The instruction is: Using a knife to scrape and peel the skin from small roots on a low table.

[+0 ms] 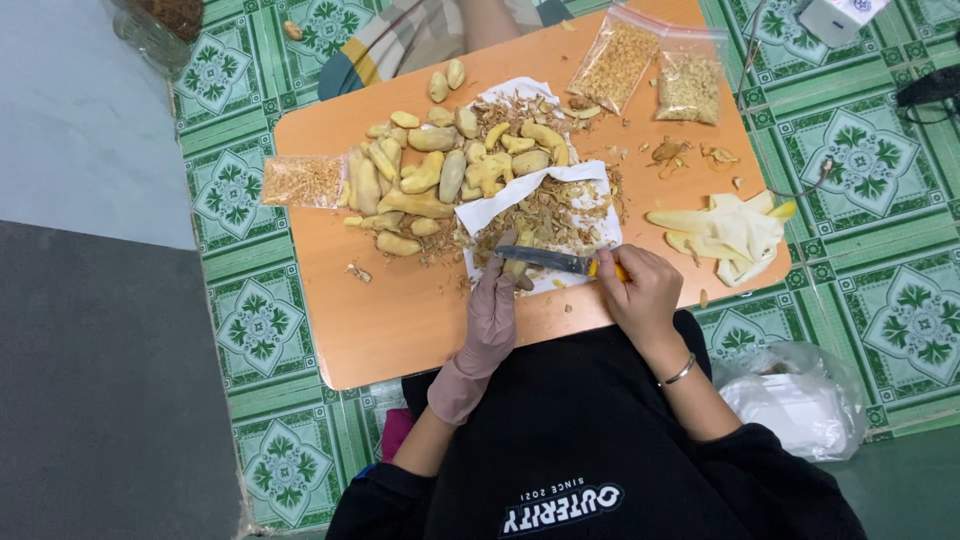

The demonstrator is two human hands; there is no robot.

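From the head view, the gloved left hand pinches a small ginger piece at the near edge of the white paper. The bare right hand is closed around a knife (yellow handle), its blade lying across that piece. Peeled ginger is heaped left of the paper; a yellow glove lies to its right.
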